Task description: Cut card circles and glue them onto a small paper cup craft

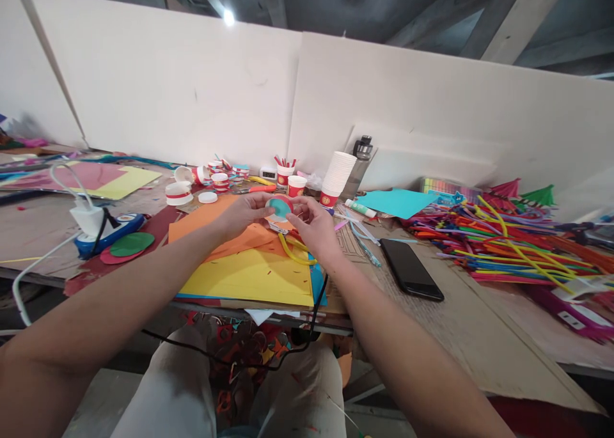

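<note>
Between both hands, above the coloured paper, is a small round piece with a teal face and a red rim (279,208); it looks like the bottom part of a paper cup. My left hand (247,211) pinches its left side. On the right side, the fingers of my right hand (311,224) are closed around its edge. Under the hands lie orange paper (192,229) and yellow paper (249,281). A curved yellow strip (293,254) rests below my right hand. Cut red-and-white cup pieces (178,193) and a white disc (208,197) sit behind my left hand.
A stack of paper cups (338,176) and a bottle (359,163) stand behind. To the right are a phone (411,270), a glue stick (361,208), teal paper (398,203) and piled pipe cleaners (499,240). A blue power strip (91,240) is at left. A black cable (319,304) crosses the table edge.
</note>
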`<state>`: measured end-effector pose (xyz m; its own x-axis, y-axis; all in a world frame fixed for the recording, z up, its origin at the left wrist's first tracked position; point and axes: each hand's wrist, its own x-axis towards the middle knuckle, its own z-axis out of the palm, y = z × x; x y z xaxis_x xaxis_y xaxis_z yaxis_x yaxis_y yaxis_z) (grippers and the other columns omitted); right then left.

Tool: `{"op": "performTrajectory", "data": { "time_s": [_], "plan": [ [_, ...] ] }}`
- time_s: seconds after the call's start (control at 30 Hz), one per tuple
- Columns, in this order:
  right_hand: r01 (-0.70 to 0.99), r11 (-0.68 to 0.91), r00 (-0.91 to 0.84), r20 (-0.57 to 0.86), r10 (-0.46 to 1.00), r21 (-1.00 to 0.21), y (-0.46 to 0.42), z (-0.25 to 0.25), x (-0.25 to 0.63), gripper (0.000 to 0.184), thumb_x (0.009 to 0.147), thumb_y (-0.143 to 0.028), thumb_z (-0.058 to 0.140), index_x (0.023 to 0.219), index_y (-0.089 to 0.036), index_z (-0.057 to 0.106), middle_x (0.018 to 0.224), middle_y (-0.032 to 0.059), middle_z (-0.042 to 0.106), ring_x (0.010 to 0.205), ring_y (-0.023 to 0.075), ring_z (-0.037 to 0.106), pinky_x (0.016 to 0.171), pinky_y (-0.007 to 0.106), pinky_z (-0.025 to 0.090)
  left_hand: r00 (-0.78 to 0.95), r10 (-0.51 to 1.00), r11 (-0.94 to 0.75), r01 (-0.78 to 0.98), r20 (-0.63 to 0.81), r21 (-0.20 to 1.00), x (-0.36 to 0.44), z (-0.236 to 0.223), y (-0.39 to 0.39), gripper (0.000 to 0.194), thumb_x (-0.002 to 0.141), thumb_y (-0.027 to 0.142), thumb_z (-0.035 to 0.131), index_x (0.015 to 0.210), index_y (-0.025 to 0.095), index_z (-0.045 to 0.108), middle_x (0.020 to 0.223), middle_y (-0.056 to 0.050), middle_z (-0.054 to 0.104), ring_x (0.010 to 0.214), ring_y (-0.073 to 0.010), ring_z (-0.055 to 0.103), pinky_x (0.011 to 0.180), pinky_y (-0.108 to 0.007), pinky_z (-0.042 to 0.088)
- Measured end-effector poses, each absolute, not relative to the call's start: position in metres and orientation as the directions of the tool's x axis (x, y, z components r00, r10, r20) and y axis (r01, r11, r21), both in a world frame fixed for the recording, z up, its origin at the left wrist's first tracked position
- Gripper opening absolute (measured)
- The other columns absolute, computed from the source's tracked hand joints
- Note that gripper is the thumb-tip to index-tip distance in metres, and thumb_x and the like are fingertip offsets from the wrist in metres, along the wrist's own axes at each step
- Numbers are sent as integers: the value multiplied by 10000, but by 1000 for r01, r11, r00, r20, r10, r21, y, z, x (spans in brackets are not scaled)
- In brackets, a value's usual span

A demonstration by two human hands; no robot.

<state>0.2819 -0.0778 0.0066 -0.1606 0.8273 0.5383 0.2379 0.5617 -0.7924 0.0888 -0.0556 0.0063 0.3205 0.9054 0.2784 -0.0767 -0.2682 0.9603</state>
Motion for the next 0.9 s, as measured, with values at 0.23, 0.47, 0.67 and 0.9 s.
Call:
{"op": "performTrajectory", "data": {
  "time_s": [0.23,0.47,0.67,0.9],
  "plan": [
    [354,695,-145,697,702,-626,-78,2,284,212,802,-255,677,1008,-215,643,969,42,611,711,134,523,649,285,472,320,895,-311,-49,310,949,90,4,-55,432,661,426,852,967,148,725,882,-52,741,674,-116,635,611,-232,552],
    [330,594,-140,584,800,-734,-79,6,284,180,813,-272,655,983,-220,628,906,16,611,707,130,520,683,282,459,375,875,-312,-51,307,949,87,5,-57,374,739,426,799,983,147,748,845,-58,727,656,-121,634,560,-209,500],
    [235,471,-107,459,882,-850,-78,7,284,217,791,-328,672,973,-222,617,802,-25,614,640,106,536,594,243,436,367,878,-280,-127,307,952,87,5,-56,397,772,512,761,895,135,739,794,-58,700,623,-115,621,532,-205,485],
    [92,289,-119,277,953,-953,-77,9,282,127,809,-302,626,872,-221,551,596,-64,587,440,104,539,447,236,455,439,839,-266,-186,322,946,88,-1,-54,559,769,447,785,1250,188,666,998,-95,723,675,-132,676,537,-203,505]
  ]
}}
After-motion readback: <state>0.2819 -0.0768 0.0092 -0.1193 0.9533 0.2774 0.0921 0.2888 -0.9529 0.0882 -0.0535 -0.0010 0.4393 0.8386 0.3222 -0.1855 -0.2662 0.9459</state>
